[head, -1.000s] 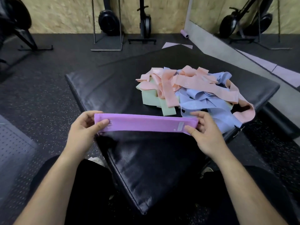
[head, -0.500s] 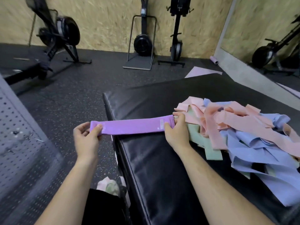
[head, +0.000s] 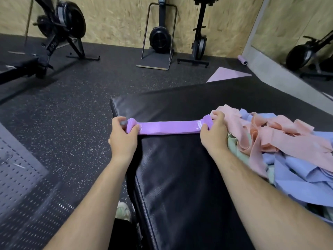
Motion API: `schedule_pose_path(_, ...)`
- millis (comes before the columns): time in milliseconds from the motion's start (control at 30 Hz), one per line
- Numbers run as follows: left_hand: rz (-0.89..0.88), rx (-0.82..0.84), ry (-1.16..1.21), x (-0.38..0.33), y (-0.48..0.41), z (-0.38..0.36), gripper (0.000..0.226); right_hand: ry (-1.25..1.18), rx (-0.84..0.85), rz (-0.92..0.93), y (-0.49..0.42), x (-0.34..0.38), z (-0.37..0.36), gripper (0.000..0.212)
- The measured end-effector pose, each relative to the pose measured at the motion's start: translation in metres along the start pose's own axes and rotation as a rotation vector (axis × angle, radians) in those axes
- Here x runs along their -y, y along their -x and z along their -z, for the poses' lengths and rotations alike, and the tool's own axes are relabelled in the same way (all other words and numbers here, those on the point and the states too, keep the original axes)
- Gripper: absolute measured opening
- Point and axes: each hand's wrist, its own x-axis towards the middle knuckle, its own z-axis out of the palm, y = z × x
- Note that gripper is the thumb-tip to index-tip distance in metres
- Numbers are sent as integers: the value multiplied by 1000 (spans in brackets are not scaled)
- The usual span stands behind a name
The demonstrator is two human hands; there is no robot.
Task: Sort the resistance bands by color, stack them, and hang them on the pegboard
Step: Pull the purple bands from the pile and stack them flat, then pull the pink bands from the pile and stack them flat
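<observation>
A purple resistance band (head: 167,127) is stretched flat between my two hands over the left part of the black padded mat (head: 180,177). My left hand (head: 123,137) pinches its bunched left end, past the mat's left edge. My right hand (head: 214,130) grips the right end near a small white label. Just right of that hand lies a tangled pile of pink bands (head: 281,139), blue bands (head: 297,174) and green bands (head: 234,147) on the mat. A grey pegboard (head: 23,186) lies low at the left.
Black speckled rubber floor (head: 72,98) surrounds the mat. Exercise machines (head: 59,29) stand along the chipboard back wall, with a lilac mat (head: 225,74) and a foam roller (head: 242,59) on the floor. A mirror (head: 297,33) is at the right. A shoe (head: 122,212) shows below.
The view has swung left, bringing the pegboard into sight. Both hands carried the purple band toward the mat's left side, and its left end is now bunched in my left hand.
</observation>
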Motion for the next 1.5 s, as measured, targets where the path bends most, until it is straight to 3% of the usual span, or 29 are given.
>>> schedule_pose_path(133, -83, -23, -109, 8, -4, 0, 34, 198, -38, 119, 7, 1, -3, 44)
schedule_pose_path(267, -150, -26, -255, 7, 2, 1, 42, 301, -61, 263, 12, 2, -7, 14)
schedule_pose_path(367, -184, -2, -367, 3, 5, 1, 53, 381, -15, 321, 14, 0, -10, 21)
schedule_pose_path(533, -196, 23, -462, 2, 3, 0, 49, 497, 27, 321, 17, 5, -10, 24)
schedule_pose_path(767, -435, -37, -660, -8, 18, -11, 50, 467, 192, 289, 39, 16, -10, 43)
schedule_pose_path(867, -539, 62, -629, -12, 31, -23, 42, 486, 211, 341, 56, 22, -6, 47)
schedule_pose_path(1000, -587, 206, -539, -20, 57, -41, 38, 339, 215, 306, 85, 28, 2, 46)
schedule_pose_path(1233, -719, 439, -399, -50, 112, -62, 29, 352, 49, 356, 153, 17, 55, 51)
schedule_pose_path(1500, -912, 603, -301, -79, 193, -89, 36, 422, -123, 188, 174, -45, 146, 30)
